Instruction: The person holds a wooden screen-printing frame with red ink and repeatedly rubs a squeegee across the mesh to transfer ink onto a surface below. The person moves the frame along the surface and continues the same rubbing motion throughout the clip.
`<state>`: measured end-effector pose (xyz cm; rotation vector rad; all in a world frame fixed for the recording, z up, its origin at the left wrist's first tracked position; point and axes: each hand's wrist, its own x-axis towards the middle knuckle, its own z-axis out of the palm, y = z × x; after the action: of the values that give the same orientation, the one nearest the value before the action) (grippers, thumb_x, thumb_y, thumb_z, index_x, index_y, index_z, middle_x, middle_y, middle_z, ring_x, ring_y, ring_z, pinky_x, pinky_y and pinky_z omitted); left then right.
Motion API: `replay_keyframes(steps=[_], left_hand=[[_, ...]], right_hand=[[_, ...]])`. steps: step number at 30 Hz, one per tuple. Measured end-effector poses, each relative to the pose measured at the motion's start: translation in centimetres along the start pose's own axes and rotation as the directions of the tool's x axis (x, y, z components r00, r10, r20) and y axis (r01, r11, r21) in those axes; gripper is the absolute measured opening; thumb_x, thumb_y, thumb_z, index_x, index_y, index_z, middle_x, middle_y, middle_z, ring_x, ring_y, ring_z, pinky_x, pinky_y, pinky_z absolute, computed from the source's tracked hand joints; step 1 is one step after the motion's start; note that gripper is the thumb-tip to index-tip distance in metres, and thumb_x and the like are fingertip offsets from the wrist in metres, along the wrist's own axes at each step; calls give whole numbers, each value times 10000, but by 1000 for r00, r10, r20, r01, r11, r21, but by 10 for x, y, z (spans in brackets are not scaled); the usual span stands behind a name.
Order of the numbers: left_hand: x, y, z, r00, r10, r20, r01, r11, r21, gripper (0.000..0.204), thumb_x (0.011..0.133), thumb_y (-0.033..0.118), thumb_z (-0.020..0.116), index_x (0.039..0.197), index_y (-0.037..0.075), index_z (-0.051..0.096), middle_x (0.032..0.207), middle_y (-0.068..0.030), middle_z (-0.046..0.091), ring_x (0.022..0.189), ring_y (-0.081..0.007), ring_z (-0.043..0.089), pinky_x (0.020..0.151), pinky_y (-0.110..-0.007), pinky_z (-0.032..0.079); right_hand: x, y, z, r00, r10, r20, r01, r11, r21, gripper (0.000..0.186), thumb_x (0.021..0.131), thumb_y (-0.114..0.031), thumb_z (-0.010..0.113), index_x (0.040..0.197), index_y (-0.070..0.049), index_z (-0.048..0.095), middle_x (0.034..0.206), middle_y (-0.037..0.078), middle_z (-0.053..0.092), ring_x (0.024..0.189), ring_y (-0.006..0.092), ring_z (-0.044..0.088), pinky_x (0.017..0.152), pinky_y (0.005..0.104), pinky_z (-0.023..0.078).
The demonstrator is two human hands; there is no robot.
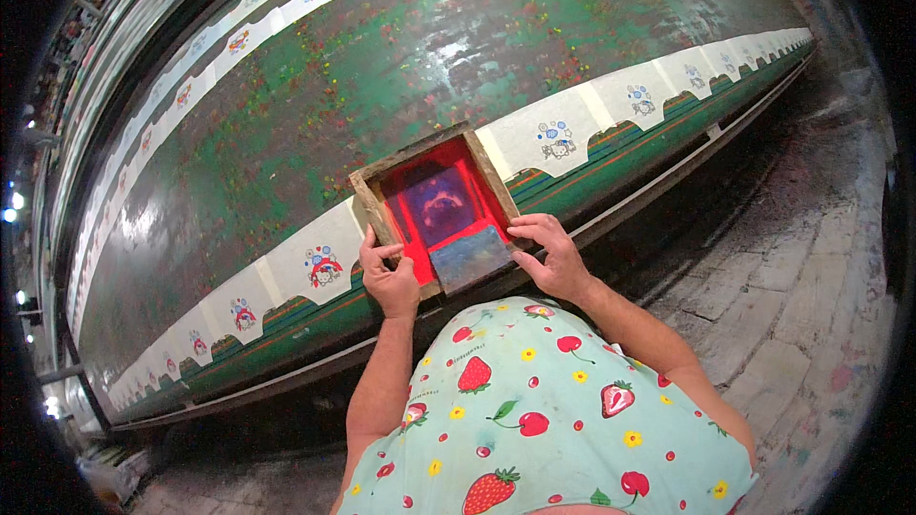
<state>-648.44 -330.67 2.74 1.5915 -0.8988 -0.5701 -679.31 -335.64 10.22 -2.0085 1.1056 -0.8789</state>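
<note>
A small wooden screen-printing frame (489, 175) lies at the table's near edge, over the row of white cloth pieces. Red ink lines its inside, around a darker purple window (439, 205) with a curved pattern. A flat blue-grey squeegee (471, 261) rests in the near part of the frame. My left hand (391, 281) grips the frame's left side near the close corner, fingers curled over the wood. My right hand (553, 256) holds the right side near the other close corner, its thumb by the squeegee's edge. Cloth directly beneath the frame is hidden.
A long green, ink-spattered table (401, 67) curves across the view. Left of the frame, a cloth piece (320, 265) bears a print with red; to the right, a piece (556, 143) shows blue and outlines only. A second row (239, 41) runs along the far side. A rail (658, 189) edges the table.
</note>
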Motion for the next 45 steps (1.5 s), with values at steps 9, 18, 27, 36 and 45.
replay_keyframes(steps=[9,18,27,36,45], left_hand=[[-1,-3,-2,999,-40,13,40,999,-10,223,847,-128,722,1017,15,718,1732,-305,540,1551,-329,591,1226,-390,481],[-4,-1,-6,973,-230,34,232,971,-63,226,844,-136,720,1006,21,712,1743,-297,530,1510,-300,615,1175,-364,501],[-4,-5,-3,997,-79,8,79,997,9,207,823,-118,730,977,21,715,1710,-305,567,1524,-355,612,1219,-392,479],[-3,-8,0,999,-37,-1,37,999,15,194,816,-92,744,966,32,741,1656,-304,612,1516,-383,617,1240,-422,476],[-2,-9,0,998,-53,-26,52,998,-41,150,939,-42,768,1062,41,785,1626,-314,622,1491,-355,635,1224,-414,489]], right_hand=[[3,-3,-7,1000,-20,3,20,1000,20,432,893,-41,880,1309,-46,764,1398,188,726,1338,408,666,1170,516,535],[25,-30,2,896,-319,309,381,909,-167,477,777,-104,944,1224,-88,778,1313,122,733,1297,361,691,1118,515,569],[42,-36,28,823,-301,481,477,826,-299,300,960,-149,727,1246,-81,784,1267,106,730,1241,319,701,1044,480,562],[64,-52,27,758,-208,618,515,773,-372,329,907,-138,752,1227,-69,790,1179,112,728,1145,328,720,1009,485,579],[165,-42,24,675,-37,737,441,821,-362,349,913,-17,729,1246,-76,817,1150,156,759,1140,399,746,1021,518,610]])
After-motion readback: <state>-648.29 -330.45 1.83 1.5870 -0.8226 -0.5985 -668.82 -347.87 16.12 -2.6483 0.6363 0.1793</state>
